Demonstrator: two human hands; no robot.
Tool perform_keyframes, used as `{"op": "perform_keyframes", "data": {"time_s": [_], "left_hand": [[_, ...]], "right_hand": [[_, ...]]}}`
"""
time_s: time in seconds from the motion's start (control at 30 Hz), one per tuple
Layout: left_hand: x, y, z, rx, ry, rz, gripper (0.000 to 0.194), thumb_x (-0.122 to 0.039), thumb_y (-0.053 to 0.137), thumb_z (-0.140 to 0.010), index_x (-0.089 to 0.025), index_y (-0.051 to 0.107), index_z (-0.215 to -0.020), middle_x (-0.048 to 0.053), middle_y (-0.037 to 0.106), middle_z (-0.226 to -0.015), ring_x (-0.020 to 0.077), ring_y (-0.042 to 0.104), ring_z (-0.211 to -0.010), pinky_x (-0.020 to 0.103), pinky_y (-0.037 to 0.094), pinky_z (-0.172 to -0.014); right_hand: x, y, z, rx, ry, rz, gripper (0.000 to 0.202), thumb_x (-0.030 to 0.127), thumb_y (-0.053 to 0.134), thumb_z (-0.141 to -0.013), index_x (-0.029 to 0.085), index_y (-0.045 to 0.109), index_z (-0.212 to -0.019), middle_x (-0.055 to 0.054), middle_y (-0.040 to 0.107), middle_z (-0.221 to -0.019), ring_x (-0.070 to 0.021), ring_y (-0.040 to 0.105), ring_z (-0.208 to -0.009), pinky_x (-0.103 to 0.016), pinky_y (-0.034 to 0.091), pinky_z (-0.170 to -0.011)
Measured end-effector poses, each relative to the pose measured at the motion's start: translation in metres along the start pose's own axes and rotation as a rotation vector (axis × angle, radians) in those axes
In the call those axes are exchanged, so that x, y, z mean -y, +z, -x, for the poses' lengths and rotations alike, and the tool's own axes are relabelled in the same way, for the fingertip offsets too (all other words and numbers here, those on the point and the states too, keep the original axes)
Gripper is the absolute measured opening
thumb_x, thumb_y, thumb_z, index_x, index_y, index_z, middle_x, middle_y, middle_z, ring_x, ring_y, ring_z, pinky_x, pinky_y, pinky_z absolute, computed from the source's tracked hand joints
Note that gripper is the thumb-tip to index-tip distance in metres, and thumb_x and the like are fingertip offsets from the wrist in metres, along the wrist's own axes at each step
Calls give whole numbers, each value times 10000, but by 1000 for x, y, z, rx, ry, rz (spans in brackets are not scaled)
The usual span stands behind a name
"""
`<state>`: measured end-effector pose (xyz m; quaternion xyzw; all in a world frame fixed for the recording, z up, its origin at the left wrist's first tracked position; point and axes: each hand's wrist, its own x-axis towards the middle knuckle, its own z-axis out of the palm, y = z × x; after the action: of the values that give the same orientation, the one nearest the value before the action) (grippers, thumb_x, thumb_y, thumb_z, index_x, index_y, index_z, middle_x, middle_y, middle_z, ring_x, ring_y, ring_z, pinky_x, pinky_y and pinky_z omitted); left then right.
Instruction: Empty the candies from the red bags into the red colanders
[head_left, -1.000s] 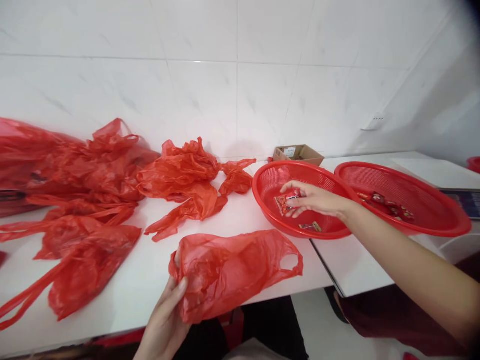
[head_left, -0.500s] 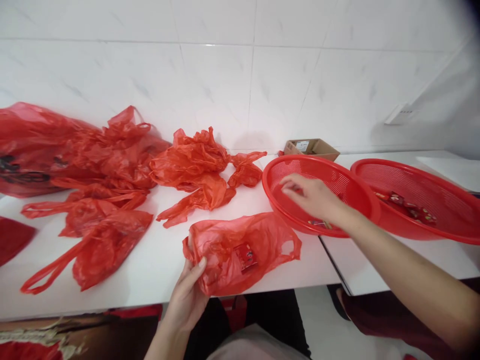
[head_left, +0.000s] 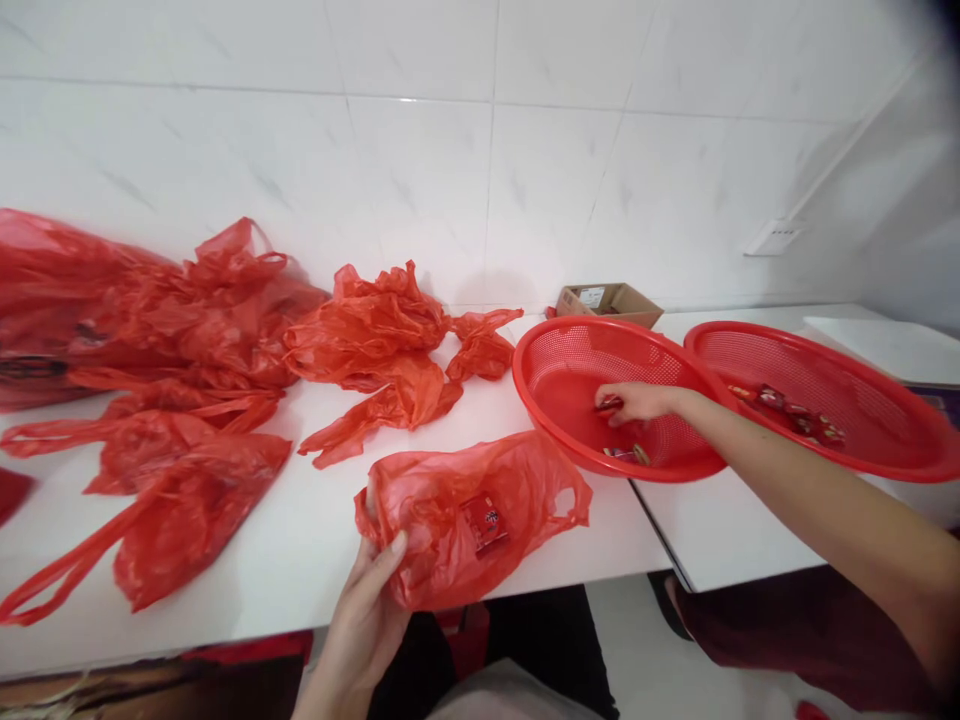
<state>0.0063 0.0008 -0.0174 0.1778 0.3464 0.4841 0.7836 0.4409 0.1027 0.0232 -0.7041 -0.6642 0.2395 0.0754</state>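
Observation:
My left hand (head_left: 375,590) grips the left end of a thin red plastic bag (head_left: 442,480), thumb on top and fingers underneath or inside it. Through the film shows a small red packet (head_left: 486,524) with dark print. My right hand (head_left: 637,402) reaches into the nearer red plastic basket (head_left: 555,375), fingers closed on a small dark red packet (head_left: 609,403). Just below that hand, a few small wrapped pieces (head_left: 634,454) lie on the basket floor.
Another red basket (head_left: 885,400) overlaps on the right, with several small packets (head_left: 802,415). Crumpled red bags (head_left: 375,325) and filled ones (head_left: 180,510) spread leftward. A cardboard box (head_left: 615,302) stands by the wall. Someone in maroon clothing (head_left: 795,635) is at right.
My right hand has lowered deeper into the nearer basket and closed on a small packet. The left hand still holds the bag. The view has shifted slightly to the right.

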Motion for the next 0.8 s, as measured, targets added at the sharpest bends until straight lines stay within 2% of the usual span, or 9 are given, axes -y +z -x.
{"op": "perform_keyframes", "data": {"time_s": [0.1, 0.17, 0.23, 0.3, 0.37, 0.43, 0.5, 0.6, 0.8], "left_hand": [[0, -2, -1, 18, 8, -3, 677, -247, 658, -870, -524, 370, -1416, -71, 680, -1240, 157, 650, -1114, 256, 478, -1006], [-1, -2, -1, 21, 11, 10, 664, -238, 647, -877, -521, 377, -1413, -68, 678, -1247, 159, 651, -1112, 259, 487, -998], [-1, 0, -3, 30, 22, 18, 648, -234, 635, -885, -511, 383, -1414, -66, 677, -1251, 160, 642, -1128, 257, 490, -995], [0, 4, -4, 47, 41, 15, 640, -231, 630, -889, -496, 386, -1418, -61, 677, -1250, 160, 626, -1154, 256, 483, -1003], [2, 9, -6, 49, 60, 12, 643, -224, 633, -885, -481, 388, -1421, -56, 676, -1250, 162, 616, -1168, 264, 475, -1015], [3, 13, -8, 25, 82, 15, 654, -215, 645, -873, -460, 392, -1425, -44, 679, -1241, 170, 626, -1152, 282, 483, -1009], [4, 13, -10, -4, 106, 19, 664, -213, 657, -860, -434, 396, -1429, -26, 684, -1226, 180, 648, -1111, 299, 502, -986], [4, 9, -10, -33, 138, 24, 669, -218, 669, -847, -417, 403, -1428, -5, 686, -1216, 197, 662, -1080, 324, 519, -962], [2, 3, -9, -35, 142, 18, 606, -225, 660, -853, -430, 456, -1385, -15, 666, -1250, 191, 643, -1115, 305, 524, -943]], "right_hand": [[25, -14, 7, 113, -66, -205, 381, 382, 665, -758, 245, 611, -1110, -82, 675, -1064, -217, 671, -871, -312, 571, -643], [52, -19, 18, 93, -166, -407, 464, 392, 675, -768, 239, 559, -1190, -95, 645, -1131, -236, 638, -1018, -331, 573, -743], [87, -18, 32, 53, -293, -560, 486, 368, 733, -732, 245, 566, -1172, -82, 622, -1180, -241, 587, -1129, -360, 536, -885], [122, -6, 48, 70, -414, -614, 489, 348, 768, -714, 264, 578, -1157, -53, 599, -1232, -225, 555, -1182, -368, 475, -991], [151, 12, 61, 175, -510, -610, 496, 347, 770, -730, 279, 575, -1181, -32, 592, -1245, -207, 555, -1180, -364, 449, -1019], [171, 33, 67, 275, -565, -560, 497, 337, 762, -749, 282, 569, -1204, -22, 591, -1241, -195, 561, -1163, -361, 443, -1021], [180, 52, 66, 295, -579, -508, 459, 297, 739, -774, 269, 573, -1200, -24, 592, -1229, -186, 565, -1144, -362, 436, -1024], [182, 71, 59, 228, -574, -497, 348, 202, 652, -827, 243, 583, -1166, -35, 603, -1192, -174, 572, -1117, -367, 435, -1019], [179, 77, 52, 185, -590, -520, 278, 132, 568, -844, 231, 608, -1101, -37, 627, -1152, -170, 594, -1084, -378, 459, -1000]]}}
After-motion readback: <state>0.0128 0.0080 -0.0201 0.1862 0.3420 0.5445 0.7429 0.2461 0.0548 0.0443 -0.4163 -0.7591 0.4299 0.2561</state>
